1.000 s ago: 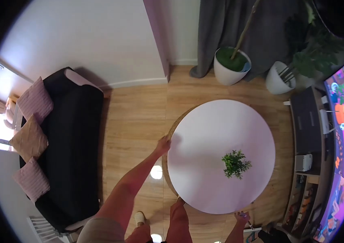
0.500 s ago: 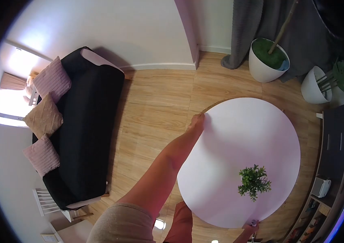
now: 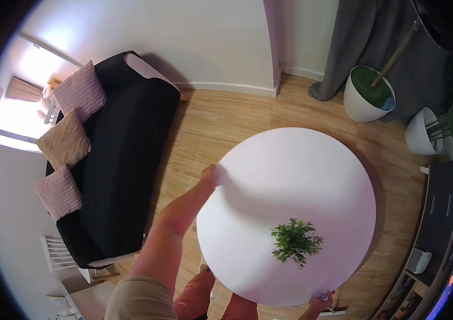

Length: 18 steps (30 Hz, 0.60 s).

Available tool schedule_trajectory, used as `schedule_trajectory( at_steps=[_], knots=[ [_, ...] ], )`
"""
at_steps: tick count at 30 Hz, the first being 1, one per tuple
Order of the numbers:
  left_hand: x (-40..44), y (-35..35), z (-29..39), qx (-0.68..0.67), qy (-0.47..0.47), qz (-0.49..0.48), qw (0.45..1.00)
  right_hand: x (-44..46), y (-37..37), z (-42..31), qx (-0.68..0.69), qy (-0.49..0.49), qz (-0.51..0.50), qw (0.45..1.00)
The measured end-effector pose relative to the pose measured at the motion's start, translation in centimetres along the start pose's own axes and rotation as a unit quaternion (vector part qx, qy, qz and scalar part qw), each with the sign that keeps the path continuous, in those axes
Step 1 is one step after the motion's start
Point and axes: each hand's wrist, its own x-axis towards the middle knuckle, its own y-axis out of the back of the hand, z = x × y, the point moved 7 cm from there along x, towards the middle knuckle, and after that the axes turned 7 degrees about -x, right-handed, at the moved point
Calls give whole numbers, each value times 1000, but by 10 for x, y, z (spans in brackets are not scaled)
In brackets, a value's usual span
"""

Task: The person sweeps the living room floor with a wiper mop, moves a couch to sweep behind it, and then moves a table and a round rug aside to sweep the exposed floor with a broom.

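As I watch remotely, gap beside black sofa, frame left, has narrowed: left hand clamped on rim of white table, right of centre, table thus shifted sofaward; right hand at bottom rim, grip I cannot tell.

The left sleeve is short and beige.

Glare whites out the window at left; soft shadows cross the white surface; fisheye edges curve into dark corners
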Motion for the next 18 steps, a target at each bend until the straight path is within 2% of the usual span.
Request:
schedule_trajectory(
  at_steps=[1,2,4,6,7,9,15,18],
  knots=[
    [20,47,2,-53,21,17,998,-17,-1,33,0,8,-5,1000],
    [38,65,-1,-102,45,41,993,-7,-18,30,-100,131,-60,984],
    [70,131,16,-106,23,46,993,-41,-53,49,-199,260,-116,938],
    [142,185,5,-50,-100,-27,993,-58,-112,81,-71,17,-54,996],
    [138,191,17,-52,-95,-28,994,-63,-134,89,-73,20,-51,996],
    [115,211,54,-168,9,71,983,-67,-167,111,-90,22,-17,996],
    [177,296,92,-222,51,171,959,-96,-294,193,-124,18,-99,987],
    [213,334,104,-222,51,175,958,-86,-329,235,-124,29,-70,989]
  ],
)
